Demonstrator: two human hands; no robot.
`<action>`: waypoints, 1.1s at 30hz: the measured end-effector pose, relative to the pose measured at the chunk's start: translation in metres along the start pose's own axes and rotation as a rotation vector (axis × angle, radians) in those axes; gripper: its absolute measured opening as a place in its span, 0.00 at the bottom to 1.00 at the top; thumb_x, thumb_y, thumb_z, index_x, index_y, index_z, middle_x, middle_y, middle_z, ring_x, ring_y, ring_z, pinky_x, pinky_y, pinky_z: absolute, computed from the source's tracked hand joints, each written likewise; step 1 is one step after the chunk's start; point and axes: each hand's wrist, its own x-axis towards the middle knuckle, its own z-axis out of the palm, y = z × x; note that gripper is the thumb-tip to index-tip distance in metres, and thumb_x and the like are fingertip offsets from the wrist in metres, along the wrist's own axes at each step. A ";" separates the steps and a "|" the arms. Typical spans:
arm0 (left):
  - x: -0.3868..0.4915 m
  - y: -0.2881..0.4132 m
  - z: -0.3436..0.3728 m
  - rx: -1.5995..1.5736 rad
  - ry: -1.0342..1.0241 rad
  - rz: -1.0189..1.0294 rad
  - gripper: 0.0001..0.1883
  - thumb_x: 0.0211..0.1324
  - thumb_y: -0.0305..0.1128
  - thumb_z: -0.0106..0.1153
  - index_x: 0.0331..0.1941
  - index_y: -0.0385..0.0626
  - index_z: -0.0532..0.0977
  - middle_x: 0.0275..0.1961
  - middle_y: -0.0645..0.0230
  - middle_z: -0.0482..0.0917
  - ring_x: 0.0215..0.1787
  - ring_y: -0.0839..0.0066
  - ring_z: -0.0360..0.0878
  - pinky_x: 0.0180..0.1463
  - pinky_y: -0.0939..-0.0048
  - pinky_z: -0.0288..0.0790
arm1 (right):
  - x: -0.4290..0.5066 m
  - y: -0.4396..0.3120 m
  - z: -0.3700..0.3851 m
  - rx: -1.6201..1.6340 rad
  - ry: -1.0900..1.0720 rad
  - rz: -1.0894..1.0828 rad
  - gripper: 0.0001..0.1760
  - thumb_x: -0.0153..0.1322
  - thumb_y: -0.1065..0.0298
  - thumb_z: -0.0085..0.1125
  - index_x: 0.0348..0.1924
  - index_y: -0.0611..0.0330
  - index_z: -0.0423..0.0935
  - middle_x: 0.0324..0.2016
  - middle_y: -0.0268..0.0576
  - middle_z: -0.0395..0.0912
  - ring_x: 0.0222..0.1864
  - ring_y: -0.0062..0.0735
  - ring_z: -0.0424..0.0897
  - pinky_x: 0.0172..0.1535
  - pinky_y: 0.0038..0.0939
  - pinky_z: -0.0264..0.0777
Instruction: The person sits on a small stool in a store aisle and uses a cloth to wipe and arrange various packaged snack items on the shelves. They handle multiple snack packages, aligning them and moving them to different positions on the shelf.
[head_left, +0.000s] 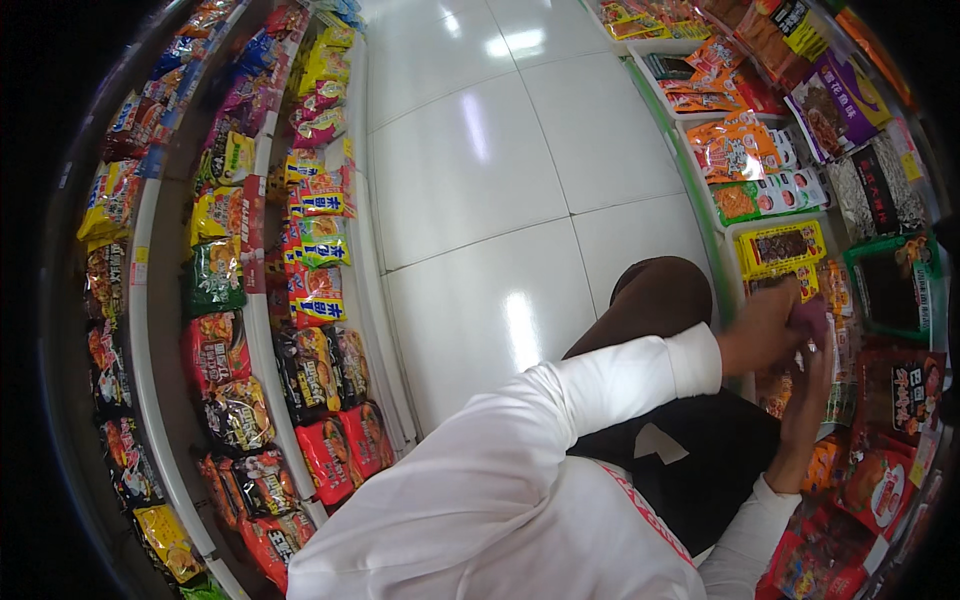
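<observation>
My left hand (761, 330), blurred, reaches over the bins of snack packets from a white sleeve. Its fingers are bent and meet a small purplish thing (809, 318), too blurred to name. Close below, my right hand (810, 390) is raised with its fingers pointing up, their tips at that same thing. Which hand grips it, I cannot tell. Yellow snack packets (780, 249) lie just beyond my left hand. Small clear-and-orange packets (838, 289) lie behind both hands, which partly hide them.
To the right, a green-edged pack of dark food (896, 289) and red packs (876, 484) stand upright. White bins hold orange packets (727, 150) farther up. My bent knee (664, 289) is beside the shelf edge. Across the tiled floor (472, 202), shelves hold bagged instant noodles (315, 367).
</observation>
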 end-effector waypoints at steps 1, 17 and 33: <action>0.007 0.000 -0.006 0.044 -0.017 -0.019 0.19 0.52 0.35 0.72 0.43 0.38 0.76 0.37 0.48 0.83 0.41 0.49 0.85 0.42 0.56 0.76 | 0.002 0.003 0.011 -0.068 -0.037 -0.020 0.34 0.81 0.51 0.51 0.75 0.60 0.59 0.70 0.49 0.64 0.69 0.36 0.68 0.67 0.36 0.66; 0.028 -0.040 -0.093 -0.138 -0.251 -0.141 0.23 0.63 0.36 0.65 0.59 0.40 0.76 0.49 0.54 0.85 0.52 0.58 0.84 0.56 0.63 0.76 | 0.084 0.041 0.063 -0.151 -0.346 -0.075 0.08 0.73 0.77 0.63 0.43 0.60 0.77 0.38 0.30 0.76 0.41 0.17 0.75 0.46 0.21 0.70; 0.090 0.007 -0.215 -0.622 0.493 -0.167 0.17 0.50 0.23 0.64 0.47 0.38 0.78 0.43 0.58 0.85 0.47 0.65 0.85 0.51 0.65 0.77 | -0.022 0.239 0.032 -1.209 -0.974 0.617 0.24 0.75 0.68 0.51 0.64 0.59 0.72 0.58 0.51 0.77 0.57 0.49 0.78 0.63 0.42 0.69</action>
